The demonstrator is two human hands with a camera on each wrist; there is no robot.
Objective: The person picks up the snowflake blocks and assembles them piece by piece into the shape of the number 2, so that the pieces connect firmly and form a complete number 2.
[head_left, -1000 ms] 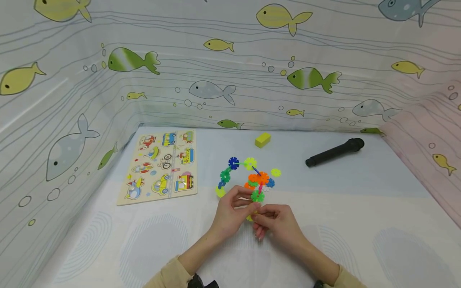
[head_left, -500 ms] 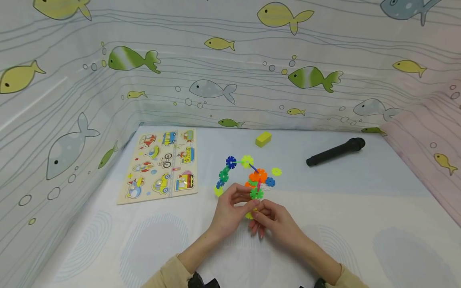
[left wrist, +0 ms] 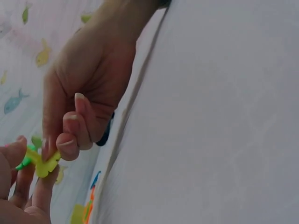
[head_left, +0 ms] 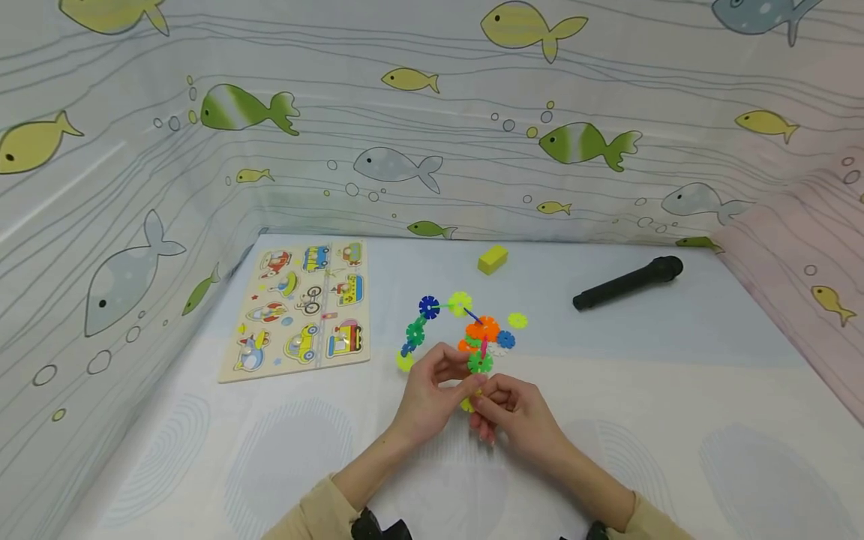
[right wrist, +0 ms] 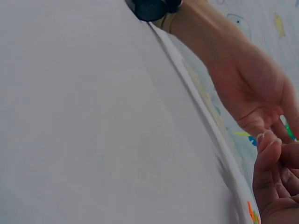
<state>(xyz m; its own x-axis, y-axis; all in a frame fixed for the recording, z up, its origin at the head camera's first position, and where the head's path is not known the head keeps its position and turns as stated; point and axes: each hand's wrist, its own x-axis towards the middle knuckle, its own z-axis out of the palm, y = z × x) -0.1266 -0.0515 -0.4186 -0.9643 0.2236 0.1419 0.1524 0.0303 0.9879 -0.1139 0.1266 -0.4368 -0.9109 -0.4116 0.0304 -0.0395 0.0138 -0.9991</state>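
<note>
Snowflake toy (head_left: 466, 334) looks light and snaps apart easily; left hand (head_left: 432, 394) and right hand (head_left: 516, 412) both pinch its yellow piece (left wrist: 44, 164) between fingertips, best held there

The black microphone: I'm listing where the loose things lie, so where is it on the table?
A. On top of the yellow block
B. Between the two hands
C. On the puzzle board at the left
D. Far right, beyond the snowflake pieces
D: the black microphone lies far right, apart from the yellow block and the puzzle board.
</note>
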